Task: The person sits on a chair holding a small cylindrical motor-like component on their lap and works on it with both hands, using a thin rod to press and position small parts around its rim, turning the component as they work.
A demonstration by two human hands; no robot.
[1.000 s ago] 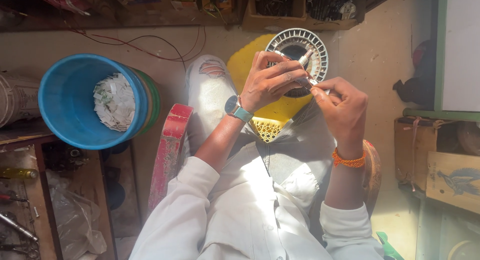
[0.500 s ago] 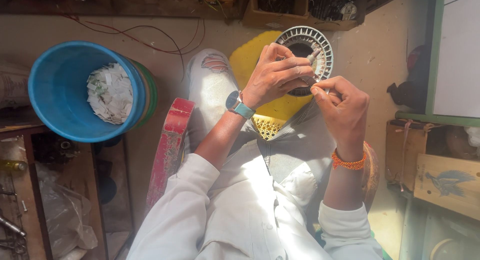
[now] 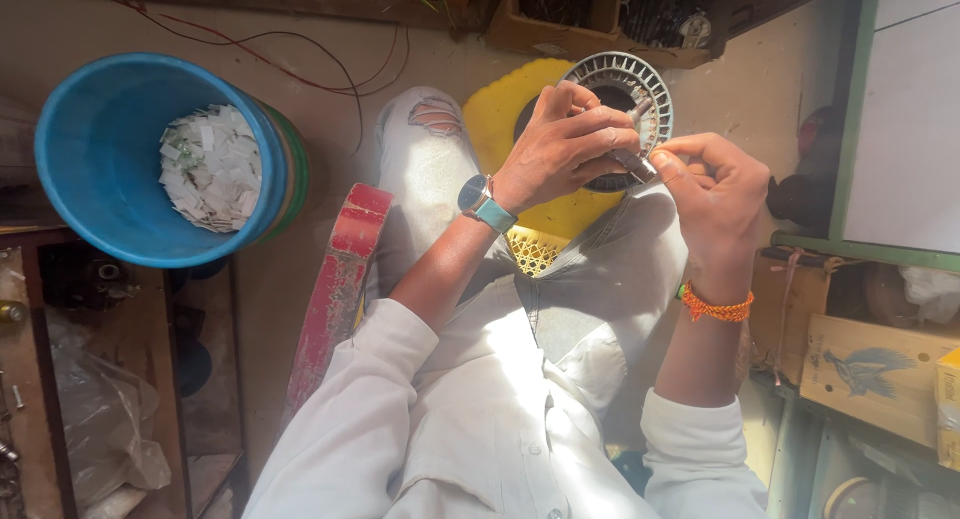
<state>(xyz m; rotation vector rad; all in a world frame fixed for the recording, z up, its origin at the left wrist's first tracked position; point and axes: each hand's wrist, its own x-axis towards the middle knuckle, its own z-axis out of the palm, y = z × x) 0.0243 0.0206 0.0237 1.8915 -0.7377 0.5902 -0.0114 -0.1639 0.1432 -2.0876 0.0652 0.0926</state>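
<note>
Above the person's lap, toward the top of the view, both hands meet at a round grey metal stator point(image 3: 640, 89), a ring with many narrow slots around its rim. Its flat face is turned up toward the camera, so its axis points roughly at the viewer, and only its upper and right arc shows clear of the fingers. The left hand point(image 3: 565, 149) is closed over the ring's lower left part, fingers curled across the dark centre, a watch with a teal strap point(image 3: 483, 201) on the wrist. The right hand point(image 3: 715, 194) is closed in a pinch on a small slim grey piece point(image 3: 634, 163), thumb and forefinger pressed together at its right end. That piece lies with its long axis slanting from upper left to lower right, its upper end at the ring's lower edge under the left fingers. What it is exactly cannot be told. An orange braided band point(image 3: 716, 306) circles the right wrist.

Just behind the ring lies a yellow round plastic piece point(image 3: 500, 119), partly covered by the left hand and by the knee of the light torn trousers point(image 3: 425, 169). Well to the left stands a blue bucket point(image 3: 90, 179) holding white paper scraps point(image 3: 210, 164). A red worn board point(image 3: 335, 279) leans beside the left leg.
</note>
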